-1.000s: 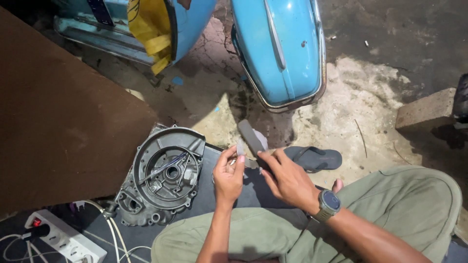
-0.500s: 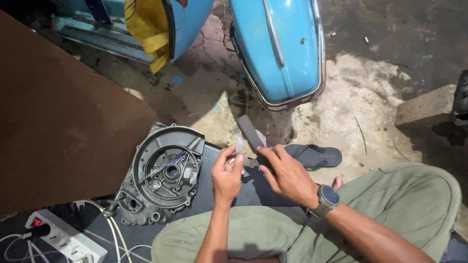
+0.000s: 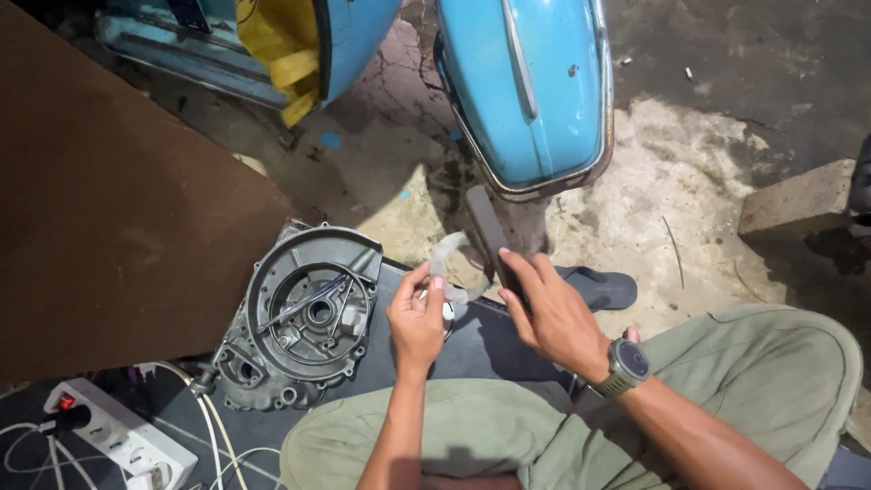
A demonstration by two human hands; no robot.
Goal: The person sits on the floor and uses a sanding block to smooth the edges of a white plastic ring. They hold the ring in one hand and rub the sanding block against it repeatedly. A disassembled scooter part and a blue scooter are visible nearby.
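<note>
My left hand [image 3: 415, 319] pinches a small, pale, curved piece [image 3: 446, 257], blurred, and holds it up against a dark flat bar [image 3: 486, 229]. My right hand [image 3: 555, 313], with a watch on the wrist, grips that bar by its lower end, so the bar points up and away from me. Both hands hover over a dark mat [image 3: 490, 343] in front of my knees. A grey metal engine cover [image 3: 307, 316] lies on the mat just left of my left hand.
Two blue scooter body panels [image 3: 531, 86] stand ahead, with a yellow cloth [image 3: 277, 50] beside them. A brown board [image 3: 109, 200] fills the left. A white power strip [image 3: 122, 437] with cables lies bottom left. A dark sandal [image 3: 601, 289] and a concrete block [image 3: 798, 201] are on the right.
The pale piece in my left hand has turned, so its curve now shows against the bar. Both hands have shifted slightly; the engine cover has not moved.
</note>
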